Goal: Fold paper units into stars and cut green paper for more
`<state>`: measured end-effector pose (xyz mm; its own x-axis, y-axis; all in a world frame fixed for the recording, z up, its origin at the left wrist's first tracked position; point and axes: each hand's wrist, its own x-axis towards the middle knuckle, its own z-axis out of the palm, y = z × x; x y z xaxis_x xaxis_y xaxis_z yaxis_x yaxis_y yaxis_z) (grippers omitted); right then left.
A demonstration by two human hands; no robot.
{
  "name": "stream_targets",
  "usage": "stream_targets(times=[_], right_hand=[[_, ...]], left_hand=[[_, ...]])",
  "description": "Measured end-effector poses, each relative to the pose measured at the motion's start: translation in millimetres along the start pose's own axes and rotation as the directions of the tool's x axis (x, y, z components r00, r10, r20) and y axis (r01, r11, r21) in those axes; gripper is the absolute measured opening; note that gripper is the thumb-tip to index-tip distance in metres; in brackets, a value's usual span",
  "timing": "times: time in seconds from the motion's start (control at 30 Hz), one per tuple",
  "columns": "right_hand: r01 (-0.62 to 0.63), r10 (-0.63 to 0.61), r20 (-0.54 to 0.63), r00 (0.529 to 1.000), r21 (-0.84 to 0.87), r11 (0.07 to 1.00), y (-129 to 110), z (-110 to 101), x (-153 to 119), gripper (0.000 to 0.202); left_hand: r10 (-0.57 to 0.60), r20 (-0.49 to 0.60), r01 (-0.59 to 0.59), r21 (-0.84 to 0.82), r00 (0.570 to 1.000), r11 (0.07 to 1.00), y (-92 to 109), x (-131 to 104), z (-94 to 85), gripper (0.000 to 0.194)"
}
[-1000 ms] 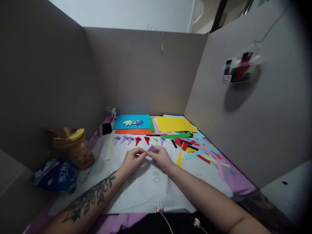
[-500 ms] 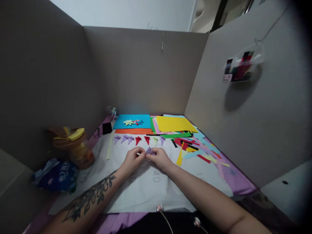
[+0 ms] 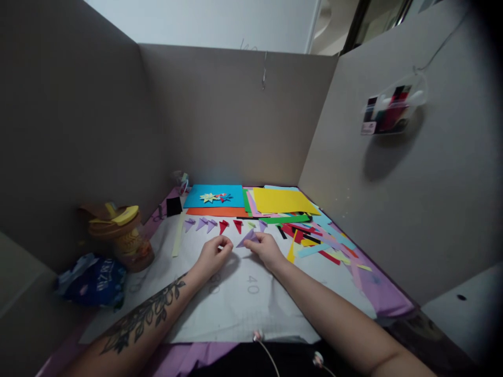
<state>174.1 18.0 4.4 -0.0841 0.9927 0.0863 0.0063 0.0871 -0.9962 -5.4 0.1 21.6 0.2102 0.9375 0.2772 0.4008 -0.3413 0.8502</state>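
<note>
Between thumb and fingers, my right hand [image 3: 268, 250] holds a folded purple paper piece [image 3: 247, 238], its tip pointing left. My left hand [image 3: 215, 254] is a little to the left, apart from that piece, with thumb and forefinger pinched together; whether anything small is between them cannot be made out. Behind the hands runs a row of small folded pieces: purple ones [image 3: 201, 223] at the left, red ones [image 3: 223, 226] in the middle, a light green one [image 3: 251, 224] and another purple one [image 3: 263, 225] at the right.
Folded stars [image 3: 209, 198] lie on a blue sheet [image 3: 192, 196] at the back. A yellow sheet [image 3: 285, 200] and scattered paper strips [image 3: 314, 250] are at the right. A brown cup [image 3: 131, 246] and a blue packet [image 3: 92, 281] stand at the left.
My hands have moved apart. The purple piece has left the left fingers and stays in my right hand, turned so more of it shows.
</note>
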Motion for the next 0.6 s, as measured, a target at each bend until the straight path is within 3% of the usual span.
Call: stream_targets(times=[0.13, 0.3, 0.6], right_hand=[[0.009, -0.006, 0.093, 0.996, -0.033, 0.999, -5.8, 10.3, -8.4, 0.024], [-0.004, 0.011, 0.099, 0.995, -0.067, 0.998, -7.0, 10.3, -7.8, 0.029], [0.047, -0.048, -0.066, 0.997, -0.022, 0.999, -5.9, -13.5, 6.0, 0.027]], left_hand=[[0.050, 0.066, -0.054, 0.048, 0.997, 0.997, 1.6, -2.7, 2.8, 0.020], [0.052, 0.062, -0.055, 0.056, 0.997, 0.997, 0.8, -2.0, 2.8, 0.022], [-0.050, -0.054, 0.052, 0.038, 0.997, 0.998, -3.8, 2.8, -1.8, 0.024]])
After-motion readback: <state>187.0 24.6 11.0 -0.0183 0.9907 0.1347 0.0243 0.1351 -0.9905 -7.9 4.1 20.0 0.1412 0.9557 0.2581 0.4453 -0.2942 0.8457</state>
